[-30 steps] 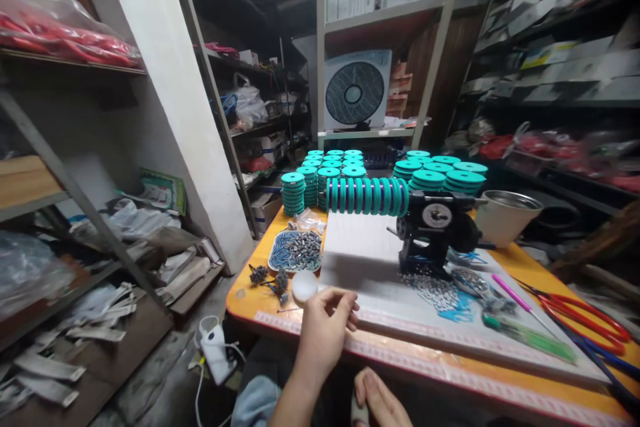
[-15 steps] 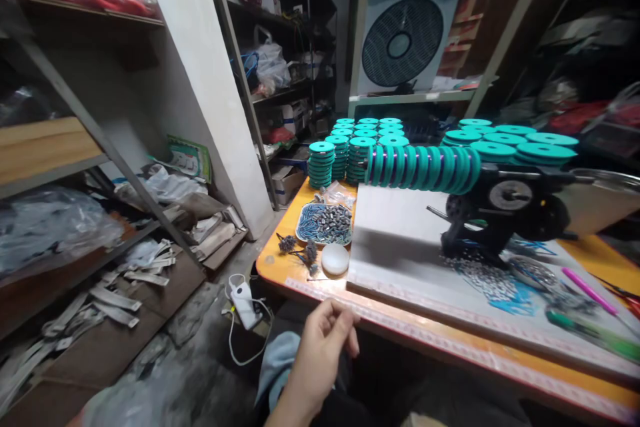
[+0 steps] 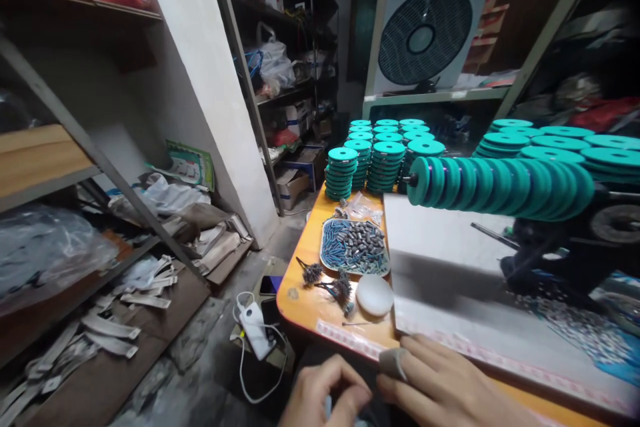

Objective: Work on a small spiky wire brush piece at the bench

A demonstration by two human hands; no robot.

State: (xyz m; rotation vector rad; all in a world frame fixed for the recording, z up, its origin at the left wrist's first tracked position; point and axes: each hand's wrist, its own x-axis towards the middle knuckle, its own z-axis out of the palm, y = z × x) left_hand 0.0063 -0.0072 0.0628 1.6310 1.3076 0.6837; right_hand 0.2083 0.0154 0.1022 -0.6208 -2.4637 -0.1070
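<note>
At the front table edge my left hand is curled into a pinch, and anything between its fingers is hidden. Close on its right is my right hand, a grey finger sleeve on one finger. Its fingers are bent together towards the left hand; what they hold, if anything, does not show. Beyond the hands, a tray carries blue screws and grey metal pieces. Beside it are a round white lid-like disc and dark clusters of small parts. A row of green spools sits on the black winding machine's spindle.
Stacks of green spools stand at the table's back, with more at right. A pale board lies under the machine. Behind is a box fan. A white power strip with a cable is at lower left, near shelving.
My right hand has come into view beside the left. My left hand appears lower and its fingers are more curled. The view has shifted, so the table and machine appear farther right and larger.
</note>
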